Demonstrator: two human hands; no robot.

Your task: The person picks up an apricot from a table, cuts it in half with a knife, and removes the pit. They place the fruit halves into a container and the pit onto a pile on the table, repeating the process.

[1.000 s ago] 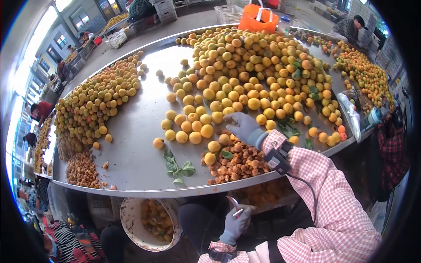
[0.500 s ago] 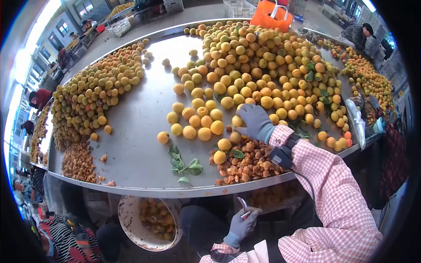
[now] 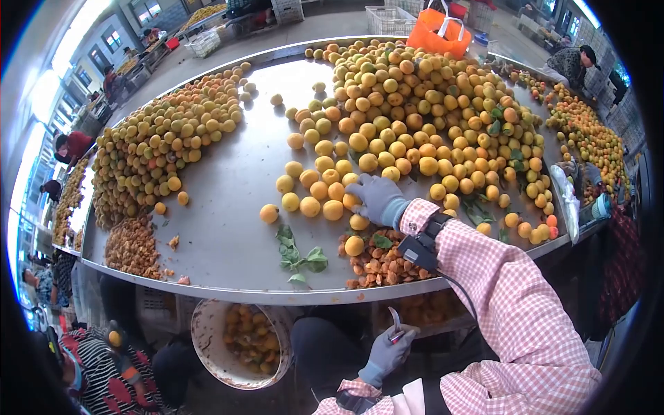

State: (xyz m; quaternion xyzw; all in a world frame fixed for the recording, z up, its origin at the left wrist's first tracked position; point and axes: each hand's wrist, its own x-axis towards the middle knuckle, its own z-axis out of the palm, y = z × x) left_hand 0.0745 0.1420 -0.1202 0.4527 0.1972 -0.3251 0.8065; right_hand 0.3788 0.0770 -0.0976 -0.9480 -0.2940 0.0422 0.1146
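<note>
My gloved right hand (image 3: pixel 379 198) reaches over the steel table with its fingers curled down around an apricot (image 3: pixel 351 201) at the near edge of the heap. The palm side is hidden, so I cannot see whether other fruit lies under it. Low in front of my lap, my gloved left hand (image 3: pixel 389 354) is closed on a small knife (image 3: pixel 395 325), its curved blade pointing up. Loose apricots (image 3: pixel 310 207) lie left of my right hand. Below its wrist is a pile of brown apricot pits (image 3: pixel 391 266), and a leafy sprig (image 3: pixel 301 259) lies to the left.
A big apricot heap (image 3: pixel 429 97) covers the table's far side, another heap (image 3: pixel 162 138) its left. More pits (image 3: pixel 131 249) lie front left. Below the edge stands a white bucket (image 3: pixel 207 346) with apricots. An orange bag (image 3: pixel 439 33) sits at the back. Co-workers are on both sides.
My right hand has moved left and slightly toward me, onto the nearer apricots. My left hand keeps the knife low. The whole view has shifted a little.
</note>
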